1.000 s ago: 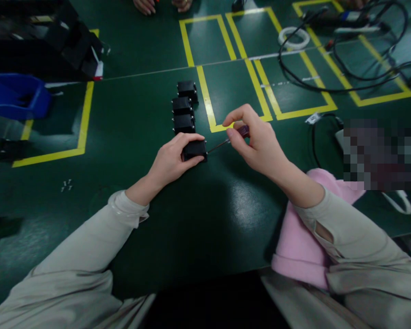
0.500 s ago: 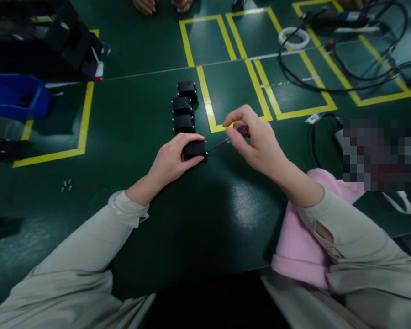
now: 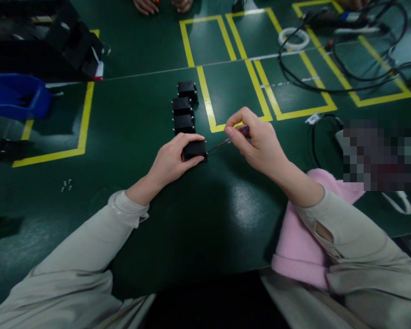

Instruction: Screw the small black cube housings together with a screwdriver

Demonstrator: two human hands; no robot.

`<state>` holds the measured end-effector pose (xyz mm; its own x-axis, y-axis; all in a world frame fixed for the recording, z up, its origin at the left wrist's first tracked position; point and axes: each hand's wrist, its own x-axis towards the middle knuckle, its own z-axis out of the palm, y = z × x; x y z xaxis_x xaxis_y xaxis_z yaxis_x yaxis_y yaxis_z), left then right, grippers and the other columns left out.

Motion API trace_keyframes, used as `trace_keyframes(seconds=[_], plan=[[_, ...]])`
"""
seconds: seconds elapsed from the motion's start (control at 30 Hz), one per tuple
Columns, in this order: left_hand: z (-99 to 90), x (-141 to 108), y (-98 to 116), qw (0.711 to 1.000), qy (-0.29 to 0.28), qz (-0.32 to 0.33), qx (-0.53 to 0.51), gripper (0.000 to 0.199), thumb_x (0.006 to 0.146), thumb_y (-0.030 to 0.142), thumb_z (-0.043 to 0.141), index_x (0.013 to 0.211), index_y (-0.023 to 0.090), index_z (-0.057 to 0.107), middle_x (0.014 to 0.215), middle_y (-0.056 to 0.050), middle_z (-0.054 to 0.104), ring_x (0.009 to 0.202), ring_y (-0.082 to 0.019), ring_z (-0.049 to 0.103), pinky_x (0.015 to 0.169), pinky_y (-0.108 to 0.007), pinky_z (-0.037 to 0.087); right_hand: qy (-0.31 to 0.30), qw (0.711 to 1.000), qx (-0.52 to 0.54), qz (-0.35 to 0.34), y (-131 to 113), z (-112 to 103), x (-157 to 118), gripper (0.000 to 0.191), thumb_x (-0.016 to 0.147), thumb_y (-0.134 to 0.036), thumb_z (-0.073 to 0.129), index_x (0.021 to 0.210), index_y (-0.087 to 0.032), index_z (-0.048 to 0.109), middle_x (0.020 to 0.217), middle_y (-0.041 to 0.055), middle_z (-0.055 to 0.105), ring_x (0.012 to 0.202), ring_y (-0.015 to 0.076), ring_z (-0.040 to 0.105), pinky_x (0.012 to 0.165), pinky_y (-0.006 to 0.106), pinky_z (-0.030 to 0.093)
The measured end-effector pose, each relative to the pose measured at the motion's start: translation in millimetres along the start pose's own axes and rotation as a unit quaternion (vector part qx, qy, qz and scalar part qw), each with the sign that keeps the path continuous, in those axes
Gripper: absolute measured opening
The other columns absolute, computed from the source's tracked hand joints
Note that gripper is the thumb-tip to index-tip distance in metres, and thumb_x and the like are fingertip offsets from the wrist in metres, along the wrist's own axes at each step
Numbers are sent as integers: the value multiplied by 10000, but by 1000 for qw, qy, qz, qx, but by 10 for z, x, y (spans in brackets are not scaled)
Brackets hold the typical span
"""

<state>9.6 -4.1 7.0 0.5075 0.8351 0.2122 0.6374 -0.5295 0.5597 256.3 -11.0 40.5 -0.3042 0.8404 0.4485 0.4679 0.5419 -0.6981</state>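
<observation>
My left hand point(image 3: 173, 157) grips a small black box point(image 3: 196, 148) on the green table, thumb along its near side and fingers along the far side. In my right hand point(image 3: 256, 139) is a screwdriver point(image 3: 221, 145), its dark handle pinched between thumb and fingers. The thin shaft slants down to the left, and its tip meets a small screw at the box's right end. Just beyond the held box, similar black boxes stand in a row: a near one point(image 3: 184, 123), a middle one point(image 3: 182, 105) and a far one point(image 3: 187, 88), with bright screw heads at their ends.
Several loose screws point(image 3: 66, 185) lie at left. A blue bin point(image 3: 17, 96) stands beside dark stacked parts point(image 3: 68, 41). Pink cloth point(image 3: 301, 242) lies under my right forearm. Black cables point(image 3: 294, 82) and a white ring point(image 3: 293, 39) are at upper right. Another person's hands point(image 3: 146, 6) show at the top.
My right hand has turned slightly around the screwdriver handle, its fingers shifting a little. My left hand and the black box have stayed in place.
</observation>
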Motion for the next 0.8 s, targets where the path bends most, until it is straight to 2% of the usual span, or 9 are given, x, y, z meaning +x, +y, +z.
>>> trace_keyframes(seconds=[0.2,0.37,0.53,0.7,0.8], plan=[[-2,-4,9,1000,-3,-4,0,440,907,356,670,1319,225,592,1273,-67,661,1170,-250,635,1007,-376,492,-1,1000,-1,-14,2,-7,-7,202,1009,-390,466,1075,-212,535,819,-16,602,620,101,539,658,274,457],[-5,-1,14,1000,-2,0,-1,437,905,353,676,1314,225,594,1263,-60,662,1158,-246,636,997,-369,493,-1,1000,-3,2,0,-3,-5,219,1010,-427,468,971,-224,540,807,-19,584,591,94,523,631,274,440],[-5,3,4,1000,-2,3,3,434,911,350,673,1317,220,591,1266,-60,659,1162,-243,633,1000,-362,491,-5,1000,10,-6,-6,-2,-6,171,1010,-343,446,1078,-210,529,797,-23,585,607,103,545,653,278,450],[-4,2,4,1000,-5,-3,5,438,908,354,666,1320,227,586,1270,-59,658,1165,-247,631,1007,-369,492,4,1000,-15,-2,7,0,-3,206,1003,-416,483,959,-224,544,796,-18,588,594,95,530,596,263,415],[-5,2,7,1000,-6,-4,2,436,910,360,660,1318,225,587,1271,-63,658,1170,-251,630,1007,-376,495,4,1000,-14,-6,4,-3,-6,178,1007,-381,465,981,-225,546,782,-21,576,601,97,526,601,261,420]])
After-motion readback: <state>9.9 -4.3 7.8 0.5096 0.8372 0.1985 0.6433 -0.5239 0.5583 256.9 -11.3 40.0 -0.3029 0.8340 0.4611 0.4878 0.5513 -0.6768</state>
